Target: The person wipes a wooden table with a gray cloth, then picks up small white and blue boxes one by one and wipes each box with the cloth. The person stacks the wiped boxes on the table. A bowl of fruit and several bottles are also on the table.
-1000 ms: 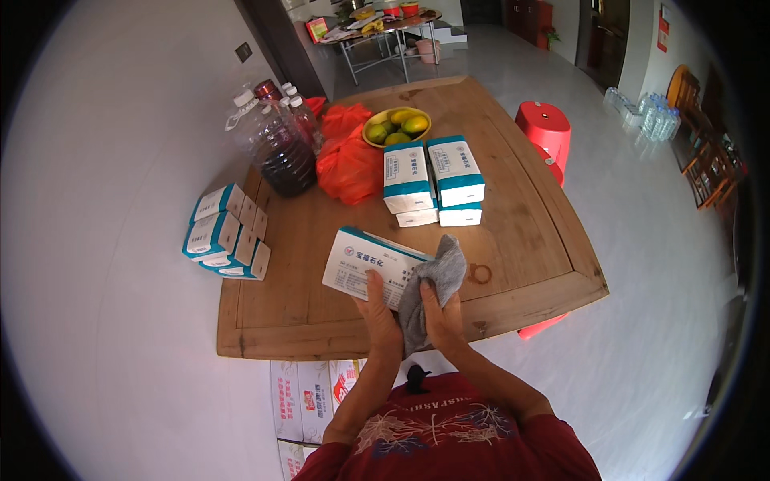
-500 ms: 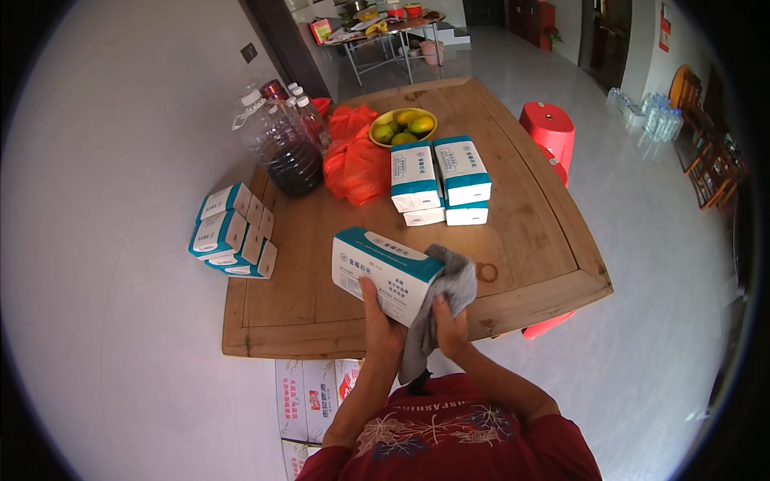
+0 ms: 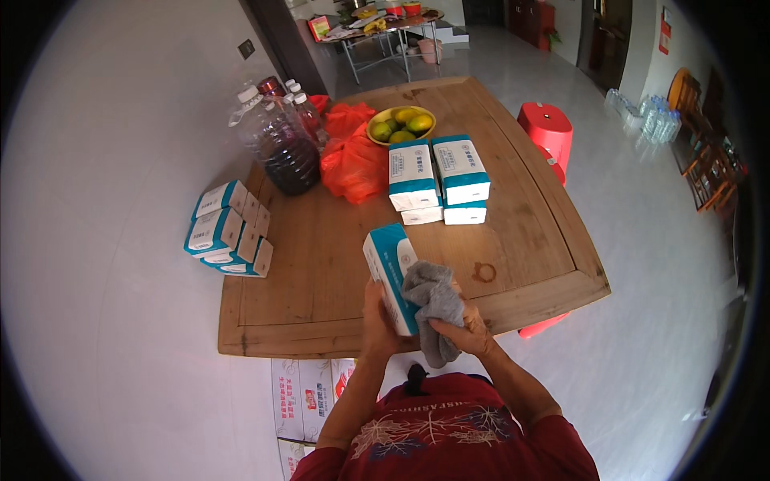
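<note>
A white and teal tissue pack (image 3: 388, 268) is held above the table's near edge, tipped so that its narrow teal side faces up. My left hand (image 3: 378, 322) grips it from the left and below. In my right hand (image 3: 467, 329) is a bunched grey cloth (image 3: 434, 301), pressed against the pack's right side. The cloth's lower end hangs below my fingers. Beyond the held pack, several matching tissue packs (image 3: 412, 176) stand stacked on the wooden table (image 3: 321, 280). Another stack of tissue packs (image 3: 215, 231) sits at the table's left edge.
Farther back are a yellow bowl (image 3: 377, 139) of green-yellow fruit, red plastic bags (image 3: 353, 164) and a large bottle of dark liquid (image 3: 289, 164). A red stool (image 3: 547, 132) stands beyond the table's right edge. Printed cartons (image 3: 301, 397) lie below the near edge.
The held tissue pack has turned from its broad printed face to its narrow teal side. The cloth has moved from its right end onto that side.
</note>
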### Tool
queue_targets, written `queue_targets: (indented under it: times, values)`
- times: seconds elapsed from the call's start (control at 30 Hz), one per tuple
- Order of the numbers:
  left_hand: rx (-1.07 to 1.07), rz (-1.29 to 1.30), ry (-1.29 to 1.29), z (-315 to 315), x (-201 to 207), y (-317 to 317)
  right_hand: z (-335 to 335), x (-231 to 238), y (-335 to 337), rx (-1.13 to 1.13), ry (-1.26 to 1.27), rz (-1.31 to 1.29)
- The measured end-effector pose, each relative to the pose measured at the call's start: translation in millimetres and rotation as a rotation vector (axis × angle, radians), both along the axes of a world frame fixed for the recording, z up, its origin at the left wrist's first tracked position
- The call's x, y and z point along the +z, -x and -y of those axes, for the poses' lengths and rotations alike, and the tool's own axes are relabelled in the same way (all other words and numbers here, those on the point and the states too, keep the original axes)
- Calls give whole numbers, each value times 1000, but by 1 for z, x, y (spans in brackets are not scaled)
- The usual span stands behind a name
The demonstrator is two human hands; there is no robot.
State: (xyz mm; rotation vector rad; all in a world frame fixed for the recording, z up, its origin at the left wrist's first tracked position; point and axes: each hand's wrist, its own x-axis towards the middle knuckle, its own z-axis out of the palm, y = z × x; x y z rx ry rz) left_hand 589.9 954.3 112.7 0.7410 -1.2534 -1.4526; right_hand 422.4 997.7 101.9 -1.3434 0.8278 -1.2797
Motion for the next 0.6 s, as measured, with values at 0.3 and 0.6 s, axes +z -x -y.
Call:
queue_targets:
  times: [0.3,0.6]
  values:
    - [-59,-443,-471,-14,-26,0,30,26,-7,-108,583,-437]
    - [-167,-398,-511,-20,-30,-12,69,45,-20,-137,-264,57]
